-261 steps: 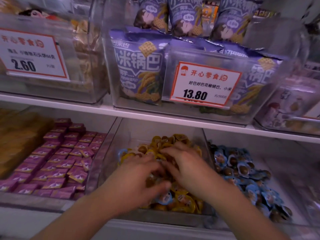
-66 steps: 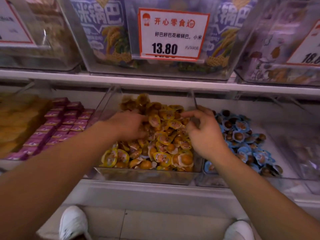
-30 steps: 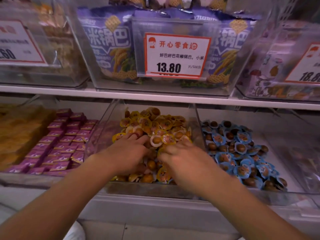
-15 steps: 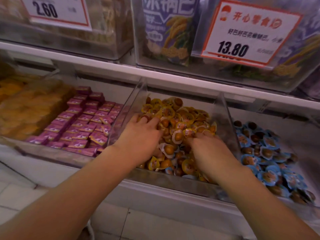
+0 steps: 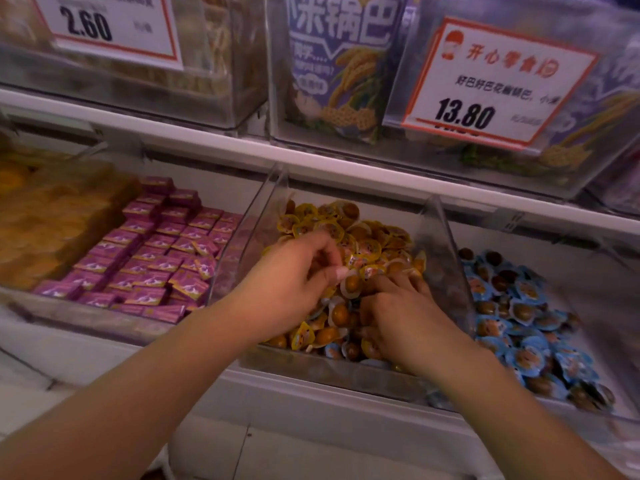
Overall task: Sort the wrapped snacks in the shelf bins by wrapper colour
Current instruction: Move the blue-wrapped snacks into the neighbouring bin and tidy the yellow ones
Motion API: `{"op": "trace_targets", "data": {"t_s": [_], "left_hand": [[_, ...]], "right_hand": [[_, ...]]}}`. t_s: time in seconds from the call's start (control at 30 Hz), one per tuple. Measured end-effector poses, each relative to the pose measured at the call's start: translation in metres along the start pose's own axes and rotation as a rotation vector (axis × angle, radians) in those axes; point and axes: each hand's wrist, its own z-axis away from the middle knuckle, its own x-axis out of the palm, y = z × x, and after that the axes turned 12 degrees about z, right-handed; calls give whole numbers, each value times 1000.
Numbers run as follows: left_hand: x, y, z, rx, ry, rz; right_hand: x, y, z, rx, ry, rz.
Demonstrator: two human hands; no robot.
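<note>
Head view, middle bin: the clear middle bin (image 5: 446, 258) on the lower shelf holds a heap of yellow-wrapped snacks (image 5: 367, 233), with a few blue-wrapped strays (image 5: 334, 349) at its front edge, about 6 o'clock of the heap.

Head view, left hand: the left hand (image 5: 294, 282) sits at 9 o'clock of the heap; its fingers (image 5: 337, 271) are curled and pinch a small yellow packet (image 5: 353, 261). Half a second earlier this hand lay flatter, pressed into the pile, so it has since closed on one piece.

Head view, right hand: the right hand (image 5: 401, 317) is at 4 o'clock of the heap, fingers bent down among the packets; whether they hold anything cannot be told. It sat in much the same place half a second ago.

Head view, neighbours: the blue-wrapped snacks (image 5: 519, 317) fill the bin at 3 o'clock; the purple packets (image 5: 156, 258) lie in the bin at 9 o'clock.

Meaning for the task: the change reads as picking, no longer raking. The blue strays at the front are not yet moved, so sorting of this bin looks unfinished.

Next move, as a judgement: the right hand is nearest those strays and the blue bin.
</note>
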Motion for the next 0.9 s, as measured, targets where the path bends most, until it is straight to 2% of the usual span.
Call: {"op": "trace_targets", "data": {"t_s": [0.1,0.17,0.23,0.3,0.37,0.4,0.5,0.7,0.8,0.9], "left_hand": [[7,-5,5,-74,-108,50],[11,-8,4,-85,-152,29],[10,-7,1,-69,-228,-189],[9,-4,1,-127,-415,-432],[10,1,1,-195,-557,-534],[11,2,0,-209,-577,-559],[20,5,-6,-188,-571,-651],[21,0,-14,-132,-616,-717],[7,-8,-17,-111,-564,-653],[4,-13,-11,-104,-553,-413]], "right_hand": [[-8,0,4,-13,202,-122],[-19,4,8,84,317,-356],[-30,10,12,216,364,-627],[-36,15,17,241,391,-759],[-39,17,23,213,406,-777],[-39,18,26,202,410,-785],[-36,20,31,168,411,-777],[-30,15,28,49,344,-553],[-29,16,27,62,335,-561],[-31,16,24,105,276,-576]]}}
